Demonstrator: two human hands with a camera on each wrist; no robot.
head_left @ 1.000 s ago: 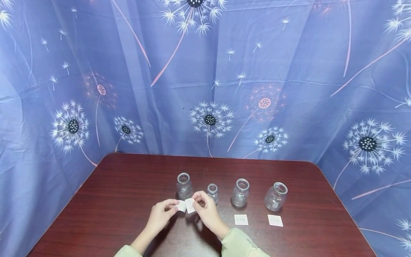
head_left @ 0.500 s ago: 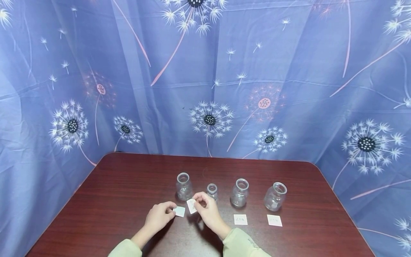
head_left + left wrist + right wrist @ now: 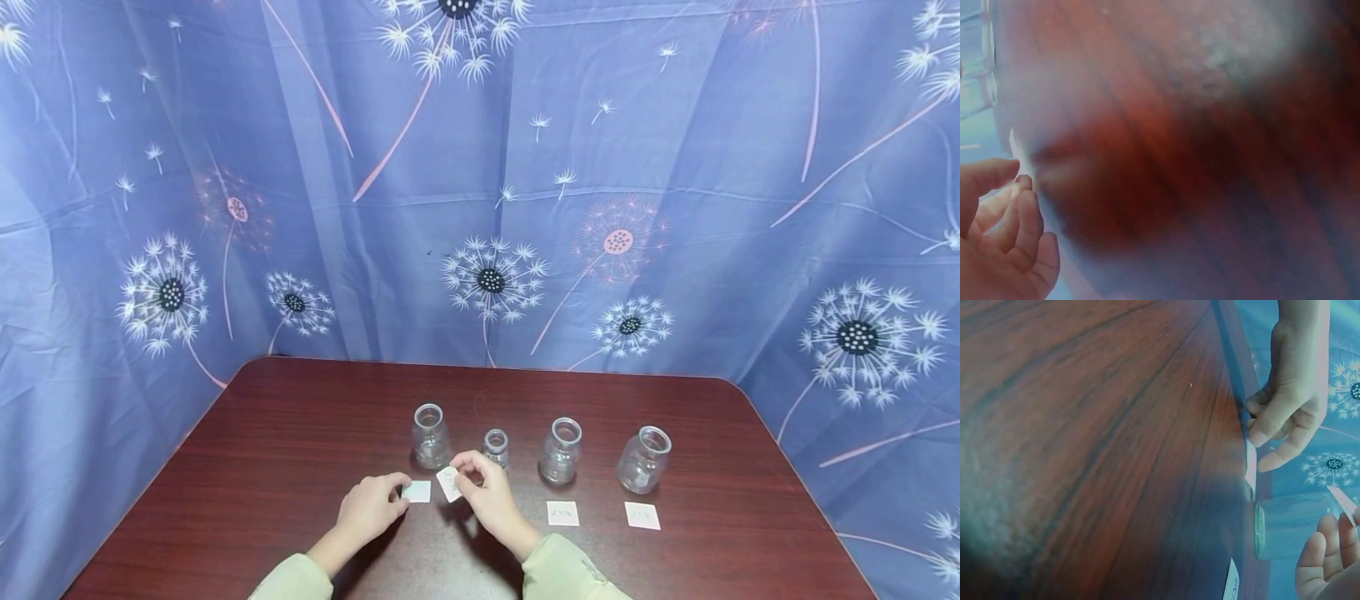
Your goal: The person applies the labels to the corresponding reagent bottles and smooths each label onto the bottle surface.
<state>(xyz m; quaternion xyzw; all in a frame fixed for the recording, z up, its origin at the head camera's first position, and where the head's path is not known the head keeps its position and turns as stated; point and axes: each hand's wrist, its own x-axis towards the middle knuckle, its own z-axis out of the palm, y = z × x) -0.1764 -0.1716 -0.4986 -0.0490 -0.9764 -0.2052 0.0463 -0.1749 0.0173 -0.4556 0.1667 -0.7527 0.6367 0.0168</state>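
Note:
In the head view, my left hand [image 3: 369,508] is low over the table at the left edge of a small white card [image 3: 417,492], which lies flat. In the right wrist view, that hand's thumb and forefinger are spread apart beside the card [image 3: 1250,465]. Whether they touch it is hard to tell. My right hand [image 3: 489,498] pinches a second white card [image 3: 447,482], held tilted above the table with marks on its face. Behind the hands stand a glass jar [image 3: 430,437] and a smaller glass jar [image 3: 496,444], partly hidden by the right fingers.
Two more glass jars [image 3: 561,452] [image 3: 644,460] stand to the right. Before them lie two white cards [image 3: 562,513] [image 3: 642,516] bearing written characters. The reddish-brown table [image 3: 300,433] ends at a blue dandelion curtain [image 3: 405,275].
The left hand has come down and slightly left, and its card, earlier raised against the other one, now lies on the table. The right hand has barely moved and still pinches its card.

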